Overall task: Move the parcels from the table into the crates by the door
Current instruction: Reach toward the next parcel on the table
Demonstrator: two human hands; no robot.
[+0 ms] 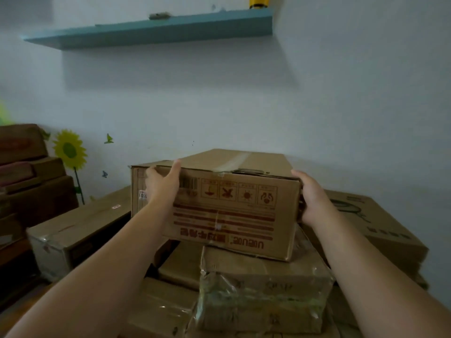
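Observation:
A large cardboard parcel (227, 208) with upside-down red print sits on top of a pile of taped parcels. My left hand (162, 184) lies on its front face near the left corner, thumb hooked over the top edge. My right hand (312, 198) presses against its right side, fingers wrapped round the corner. Under it lies a smaller plastic-wrapped parcel (263, 289). No crates or door are in view.
More cardboard boxes surround the pile: a long one (78, 230) at the left, a big one (373, 223) at the right, and dark stacked boxes (29, 181) at the far left. A blue shelf (151, 30) hangs on the wall above.

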